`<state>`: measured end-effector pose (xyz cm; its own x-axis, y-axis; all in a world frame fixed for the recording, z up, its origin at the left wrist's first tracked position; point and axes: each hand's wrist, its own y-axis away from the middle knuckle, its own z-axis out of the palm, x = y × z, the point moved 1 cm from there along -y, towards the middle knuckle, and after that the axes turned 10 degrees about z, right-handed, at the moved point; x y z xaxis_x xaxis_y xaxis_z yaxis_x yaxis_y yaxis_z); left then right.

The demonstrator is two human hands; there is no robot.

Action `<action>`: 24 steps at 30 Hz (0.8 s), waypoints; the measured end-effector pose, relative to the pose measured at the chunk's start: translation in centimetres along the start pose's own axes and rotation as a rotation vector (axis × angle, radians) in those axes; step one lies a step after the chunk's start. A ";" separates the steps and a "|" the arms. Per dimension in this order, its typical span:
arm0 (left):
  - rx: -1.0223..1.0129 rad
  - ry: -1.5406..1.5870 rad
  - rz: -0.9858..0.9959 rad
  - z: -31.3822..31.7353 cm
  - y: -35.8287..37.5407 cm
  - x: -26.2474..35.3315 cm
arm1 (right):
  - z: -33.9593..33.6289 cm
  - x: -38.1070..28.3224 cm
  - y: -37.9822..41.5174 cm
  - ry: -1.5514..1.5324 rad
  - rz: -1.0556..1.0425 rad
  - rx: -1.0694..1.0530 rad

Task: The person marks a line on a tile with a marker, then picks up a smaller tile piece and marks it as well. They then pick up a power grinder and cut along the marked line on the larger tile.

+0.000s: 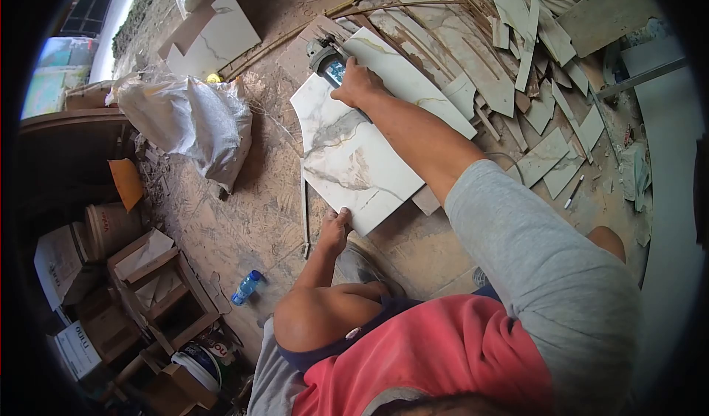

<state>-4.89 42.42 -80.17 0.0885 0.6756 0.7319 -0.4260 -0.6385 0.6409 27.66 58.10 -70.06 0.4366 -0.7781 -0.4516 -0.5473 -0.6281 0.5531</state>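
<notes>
A large white marble-look tile (362, 169) with grey veins lies in front of me, its left edge notched in a curve. My right hand (358, 84) is closed round an angle grinder (325, 58) at the tile's far edge. Whether the grinder's disc touches the tile cannot be made out. My left hand (336, 228) grips the tile's near left corner, thumb on top and fingers partly hidden beneath. My right forearm covers part of the tile, so any cut line there is hidden.
Broken tile strips (473, 62) are heaped at the upper right. A white sack (188, 121) lies to the left, near a blue bottle (246, 288) and wooden crates (159, 283). A thin metal bar (305, 217) and a marker (574, 192) lie on the dusty floor.
</notes>
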 end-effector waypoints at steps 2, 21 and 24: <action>-0.009 0.004 0.009 0.0 0.0 0.0 | 0.0 0.1 0.0 -0.023 0.004 -0.005; -0.038 0.006 0.019 -0.1 -0.2 0.0 | 0.0 0.0 0.1 -0.011 0.004 -0.013; 0.000 0.021 0.024 0.6 0.2 0.4 | 0.0 -0.1 0.1 -0.003 0.010 0.000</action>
<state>-4.37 42.34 -79.65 0.0594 0.6677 0.7421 -0.4280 -0.6546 0.6232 27.55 58.10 -69.93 0.4293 -0.7841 -0.4483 -0.5513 -0.6206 0.5575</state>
